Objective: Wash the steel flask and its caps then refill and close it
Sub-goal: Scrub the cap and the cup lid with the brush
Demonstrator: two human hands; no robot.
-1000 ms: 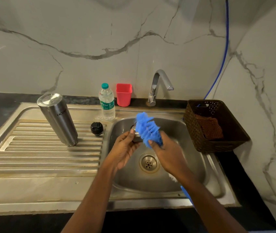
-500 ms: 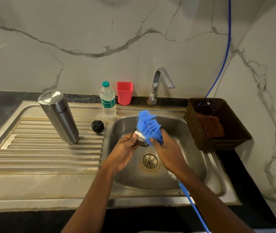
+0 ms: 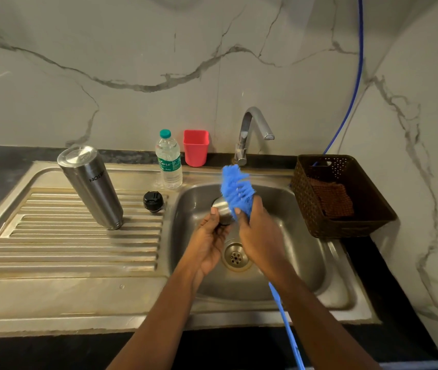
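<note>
- Steel cap (image 3: 222,212), small and rounded, is held above the sink basin (image 3: 300,252), at about eleven o'clock from the drain (image 3: 236,257).
- The left hand (image 3: 208,244) grasps this cap, thumb laid on its near side.
- A blue brush (image 3: 237,186) has its bristles against the cap's right side. The right hand (image 3: 261,236) is clenched round the brush just below the bristles, and the handle runs off toward five o'clock.
- The steel flask (image 3: 91,186) stands on the ribbed drainboard (image 3: 52,252), at nine o'clock from the hands, its lettering upside down.
- A black cap (image 3: 153,201) sits near the flask, at its three o'clock, apart from it.
- At twelve o'clock along the back edge stand a water bottle (image 3: 169,161), a red cup (image 3: 196,148) and the tap (image 3: 252,129).
- A brown basket (image 3: 346,225) holding a cloth (image 3: 331,198) sits at the basin's three o'clock.
</note>
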